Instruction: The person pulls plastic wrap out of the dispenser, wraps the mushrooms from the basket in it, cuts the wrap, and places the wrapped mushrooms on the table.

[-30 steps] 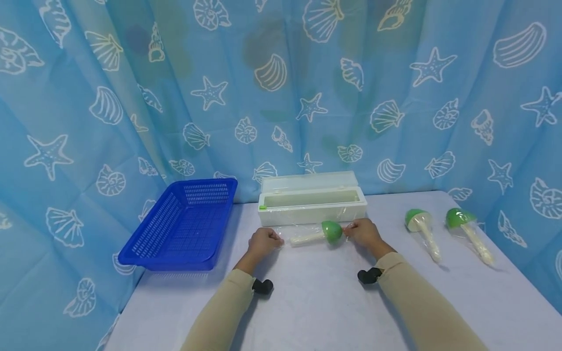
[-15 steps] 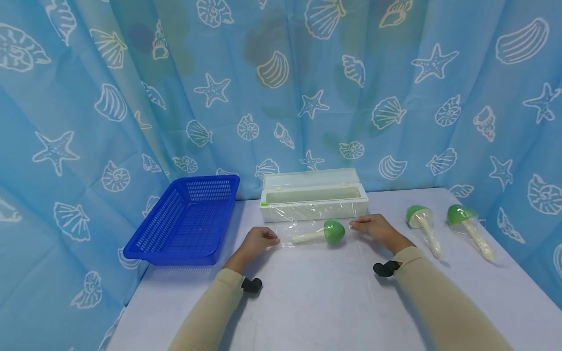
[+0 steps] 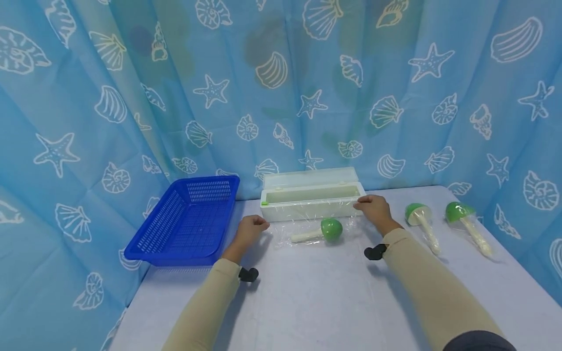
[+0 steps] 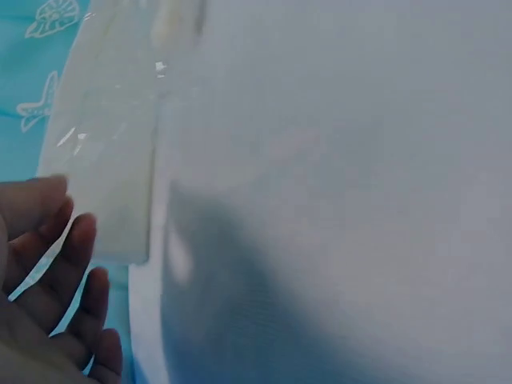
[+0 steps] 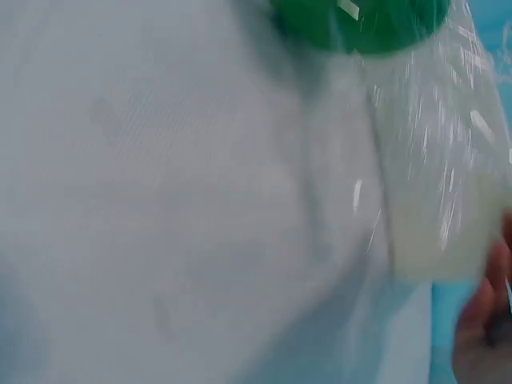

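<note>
A mushroom-shaped piece with a green cap (image 3: 331,229) and white stem lies on the table, with clear cling film (image 3: 281,235) spread about it. Behind it stands a long white cling film dispenser (image 3: 313,210), lid raised, a green slider at its left end. My left hand (image 3: 251,229) pinches the film near the dispenser's left front corner, thumb and forefinger close together in the left wrist view. At the right front corner my right hand (image 3: 374,210) pinches the film's other side. The right wrist view shows film (image 5: 444,160) stretched and glinting towards that hand, which is partly cut off.
A blue plastic basket (image 3: 228,229) stands at the table's left. To the right lie two more green-capped pieces, one (image 3: 423,226) beside the other (image 3: 470,229), both in clear film. A blue shell-patterned curtain (image 3: 281,97) hangs behind the white table (image 3: 325,302).
Both hands have moved away from the table's front, up towards the dispenser. Over the whole second they have also spread apart. The green-capped piece stays at about the same place.
</note>
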The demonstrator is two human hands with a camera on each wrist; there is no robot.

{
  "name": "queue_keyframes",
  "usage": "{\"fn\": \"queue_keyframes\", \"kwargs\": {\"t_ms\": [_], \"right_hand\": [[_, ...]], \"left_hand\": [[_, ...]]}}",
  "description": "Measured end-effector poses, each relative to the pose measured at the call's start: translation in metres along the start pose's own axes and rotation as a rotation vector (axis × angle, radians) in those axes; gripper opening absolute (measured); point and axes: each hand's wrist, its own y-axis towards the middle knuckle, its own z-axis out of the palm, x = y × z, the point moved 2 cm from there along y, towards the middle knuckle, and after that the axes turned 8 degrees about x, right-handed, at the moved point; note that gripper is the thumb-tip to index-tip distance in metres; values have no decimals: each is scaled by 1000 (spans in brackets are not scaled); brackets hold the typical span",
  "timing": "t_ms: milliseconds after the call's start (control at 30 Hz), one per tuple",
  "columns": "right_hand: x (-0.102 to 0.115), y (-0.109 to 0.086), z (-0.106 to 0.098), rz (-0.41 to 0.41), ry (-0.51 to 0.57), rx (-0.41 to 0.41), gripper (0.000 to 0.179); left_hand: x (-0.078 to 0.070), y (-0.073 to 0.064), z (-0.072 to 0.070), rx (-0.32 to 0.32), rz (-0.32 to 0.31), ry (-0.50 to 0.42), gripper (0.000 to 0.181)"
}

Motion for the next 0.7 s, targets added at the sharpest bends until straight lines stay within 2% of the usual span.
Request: {"fn": "queue_keyframes", "kwargs": {"t_ms": [100, 200, 300, 433, 500, 600, 700], "right_hand": [[18, 3, 3, -8, -84, -148, 32], [36, 6, 11, -44, -166, -215, 29], [50, 8, 19, -128, -228, -193, 29], [68, 10, 32, -224, -292, -122, 27], [76, 11, 40, -253, -314, -94, 25], [88, 15, 53, -302, -340, -63, 22], [99, 18, 70, -373, -343, -49, 18]], "left_hand": [[-6, 7, -5, -85, -32, -27, 13], [-9, 12, -8, -145, -79, -43, 15], [-13, 19, -7, -217, -63, 2, 15], [-21, 25, -4, -314, 50, 93, 15], [-24, 28, -3, -302, 104, 71, 20], [-25, 35, 0, -215, 147, -26, 31], [-23, 42, 2, -145, 190, -81, 37]]}}
